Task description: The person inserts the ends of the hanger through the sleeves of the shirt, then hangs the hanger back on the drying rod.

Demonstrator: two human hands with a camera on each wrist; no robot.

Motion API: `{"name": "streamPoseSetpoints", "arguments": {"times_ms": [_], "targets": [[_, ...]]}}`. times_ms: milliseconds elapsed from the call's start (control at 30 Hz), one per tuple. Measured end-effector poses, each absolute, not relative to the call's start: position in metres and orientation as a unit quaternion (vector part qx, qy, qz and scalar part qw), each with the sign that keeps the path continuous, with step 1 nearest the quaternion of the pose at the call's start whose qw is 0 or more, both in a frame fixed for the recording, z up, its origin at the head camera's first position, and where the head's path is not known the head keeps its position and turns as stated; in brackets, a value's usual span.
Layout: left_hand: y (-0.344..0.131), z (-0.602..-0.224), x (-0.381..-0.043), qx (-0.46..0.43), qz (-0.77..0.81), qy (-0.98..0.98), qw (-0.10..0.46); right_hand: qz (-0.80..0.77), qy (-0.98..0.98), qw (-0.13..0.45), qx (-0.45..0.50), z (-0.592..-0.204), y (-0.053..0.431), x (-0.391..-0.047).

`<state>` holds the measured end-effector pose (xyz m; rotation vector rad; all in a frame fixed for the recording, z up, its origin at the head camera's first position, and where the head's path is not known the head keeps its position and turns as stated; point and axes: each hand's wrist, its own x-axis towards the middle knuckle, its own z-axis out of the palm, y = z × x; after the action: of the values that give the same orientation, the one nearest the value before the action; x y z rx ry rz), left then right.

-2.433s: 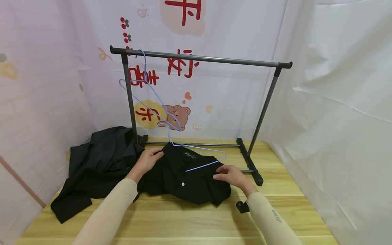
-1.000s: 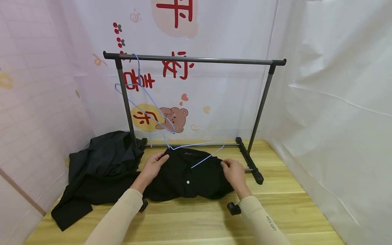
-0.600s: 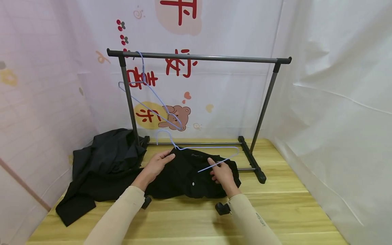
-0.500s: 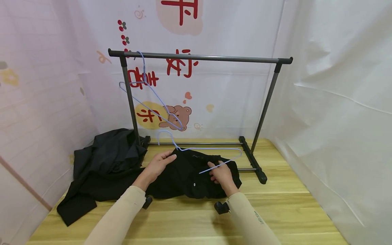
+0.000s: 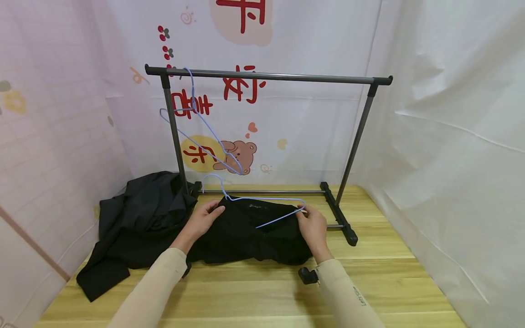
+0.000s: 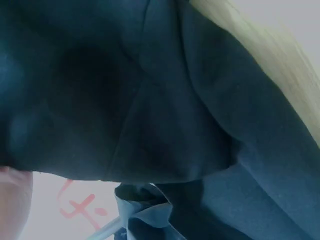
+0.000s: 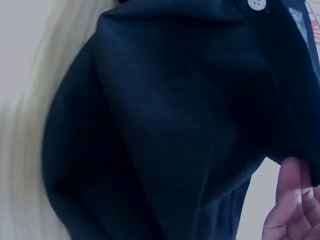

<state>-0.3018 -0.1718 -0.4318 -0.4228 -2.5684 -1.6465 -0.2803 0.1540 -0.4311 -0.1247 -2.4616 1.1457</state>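
Observation:
A black shirt is held up low over the table by its neckline, a small label inside the collar. One end of a blue wire hanger is hidden inside the shirt; its hook and other arm stay outside, over the neck opening. My left hand pinches the shirt's left shoulder by the collar, thumb on top, just below the hook. My right hand pinches the right side of the neckline, right at the hanger's outer end. In the right wrist view a white button shows on the cloth.
Behind the shirt stands a dark metal clothes rack, its feet on the wooden table. A second blue hanger hangs at the bar's left end. Dark clothes lie heaped at left. White printed curtains enclose the back and sides.
My right hand has moved outward from the shirt's middle to the right of its neckline, drawing the opening wide. My left hand and the hanger have shifted slightly left.

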Motion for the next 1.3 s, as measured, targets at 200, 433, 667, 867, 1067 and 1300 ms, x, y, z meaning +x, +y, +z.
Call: {"name": "streamPoseSetpoints", "arguments": {"times_ms": [200,433,667,867,1067,1300], "targets": [[-0.167,-0.431,-0.301,-0.117,-0.5,-0.856,0.059,0.32,-0.917,0.24,0.003,-0.428,0.158,-0.282],[-0.163,-0.421,-0.299,-0.134,-0.463,-0.875,0.049,0.22,-0.936,0.27,0.059,-0.423,0.166,-0.282],[-0.163,-0.422,-0.301,-0.191,-0.384,-0.901,0.075,0.214,-0.937,0.268,0.068,-0.402,0.179,-0.287],[-0.141,-0.428,-0.295,-0.214,-0.327,-0.907,0.16,0.26,-0.93,0.256,0.031,-0.395,0.163,-0.28],[-0.116,-0.433,-0.291,-0.213,-0.373,-0.892,0.142,0.333,-0.916,0.198,0.107,-0.398,0.124,-0.265],[-0.121,-0.425,-0.295,-0.174,-0.453,-0.872,0.058,0.358,-0.904,0.19,0.14,-0.412,0.142,-0.268]]}}
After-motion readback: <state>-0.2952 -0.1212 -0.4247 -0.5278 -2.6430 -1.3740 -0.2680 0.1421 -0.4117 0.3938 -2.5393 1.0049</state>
